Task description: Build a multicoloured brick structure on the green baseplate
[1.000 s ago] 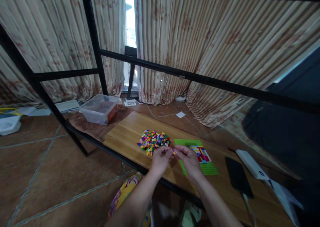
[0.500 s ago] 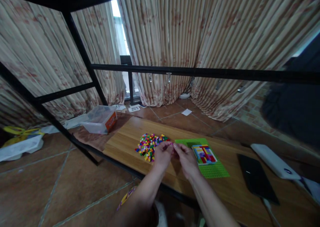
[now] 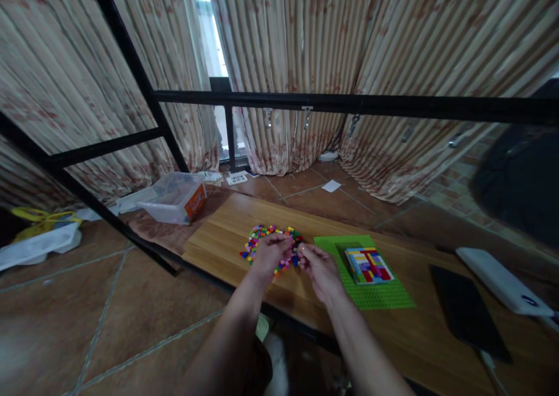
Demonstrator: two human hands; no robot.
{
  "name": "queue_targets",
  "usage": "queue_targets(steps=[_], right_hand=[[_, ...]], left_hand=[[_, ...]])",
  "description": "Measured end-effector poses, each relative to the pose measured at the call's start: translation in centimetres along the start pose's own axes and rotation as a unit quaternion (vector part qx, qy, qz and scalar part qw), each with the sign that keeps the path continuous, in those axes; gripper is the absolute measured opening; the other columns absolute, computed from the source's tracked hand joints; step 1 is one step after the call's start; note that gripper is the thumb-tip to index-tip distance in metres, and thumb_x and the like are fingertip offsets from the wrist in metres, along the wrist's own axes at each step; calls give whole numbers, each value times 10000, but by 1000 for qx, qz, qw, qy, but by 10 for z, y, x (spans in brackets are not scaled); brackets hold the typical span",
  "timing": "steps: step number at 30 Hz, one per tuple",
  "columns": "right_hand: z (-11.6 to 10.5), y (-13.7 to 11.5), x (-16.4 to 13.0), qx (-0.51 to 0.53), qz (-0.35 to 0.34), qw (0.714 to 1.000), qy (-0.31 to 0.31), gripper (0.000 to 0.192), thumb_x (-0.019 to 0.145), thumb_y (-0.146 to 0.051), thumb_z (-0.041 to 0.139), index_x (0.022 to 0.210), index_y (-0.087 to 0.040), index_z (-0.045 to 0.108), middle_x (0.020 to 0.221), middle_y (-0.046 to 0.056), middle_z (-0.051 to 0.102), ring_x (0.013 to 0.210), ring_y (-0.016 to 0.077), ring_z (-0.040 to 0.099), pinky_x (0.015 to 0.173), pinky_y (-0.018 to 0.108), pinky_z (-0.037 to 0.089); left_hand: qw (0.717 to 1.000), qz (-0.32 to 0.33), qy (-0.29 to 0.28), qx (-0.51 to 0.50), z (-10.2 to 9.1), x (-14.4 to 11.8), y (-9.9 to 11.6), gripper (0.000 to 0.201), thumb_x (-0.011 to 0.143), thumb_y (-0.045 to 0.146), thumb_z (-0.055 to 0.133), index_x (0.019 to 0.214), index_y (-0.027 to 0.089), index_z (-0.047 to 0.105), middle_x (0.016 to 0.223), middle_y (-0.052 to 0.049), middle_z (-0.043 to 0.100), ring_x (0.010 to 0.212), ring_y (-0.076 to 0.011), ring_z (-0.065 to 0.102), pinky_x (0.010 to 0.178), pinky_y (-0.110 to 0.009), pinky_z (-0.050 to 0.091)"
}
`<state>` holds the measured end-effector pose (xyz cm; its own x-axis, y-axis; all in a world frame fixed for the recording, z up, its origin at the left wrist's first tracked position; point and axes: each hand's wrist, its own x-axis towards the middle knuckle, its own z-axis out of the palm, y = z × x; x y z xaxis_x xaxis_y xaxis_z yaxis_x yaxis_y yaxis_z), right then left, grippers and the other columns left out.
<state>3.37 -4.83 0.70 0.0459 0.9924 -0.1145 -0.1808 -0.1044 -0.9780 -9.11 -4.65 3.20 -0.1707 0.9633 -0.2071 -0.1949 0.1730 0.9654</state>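
Observation:
A pile of small multicoloured toy bricks (image 3: 253,246) lies on the wooden table. Over it is my left hand (image 3: 269,255), its fingers pinched together; a bit of pink shows at the fingertips, too small to name. My right hand (image 3: 321,271) is at the pile's right edge, thumb and fingers closed together, and what they hold, if anything, cannot be made out. Right of that hand, a block built of coloured bricks (image 3: 370,265) sits on a green baseplate (image 3: 384,297).
At the table's right end lie a black phone-like slab (image 3: 469,311) with a cable and a white device (image 3: 498,279). A clear plastic box (image 3: 168,201) with an orange label stands beyond the table's left end. A black metal bar (image 3: 279,100) crosses behind the table.
My hands were together at the fingertips and have come apart. The left has moved left over the brick pile. The whole view has shifted slightly.

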Motion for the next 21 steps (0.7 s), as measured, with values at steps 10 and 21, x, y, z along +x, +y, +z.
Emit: queue_targets(steps=[10,21], right_hand=[[18,24,11,-252,-108,962,-4,181,720,-378,621,699,-219,705,657,35,690,644,201,609,679,328,444],[11,21,6,-299,-146,943,15,257,820,-299,542,1009,-210,693,888,67,740,800,201,669,784,346,507]], left_hand=[[945,77,82,308,-51,17,-1,127,698,87,644,702,166,744,638,-16,655,768,-184,640,715,-251,455],[946,92,23,309,-36,18,-2,173,719,96,604,779,159,754,752,-38,716,719,-167,631,685,-245,462]])
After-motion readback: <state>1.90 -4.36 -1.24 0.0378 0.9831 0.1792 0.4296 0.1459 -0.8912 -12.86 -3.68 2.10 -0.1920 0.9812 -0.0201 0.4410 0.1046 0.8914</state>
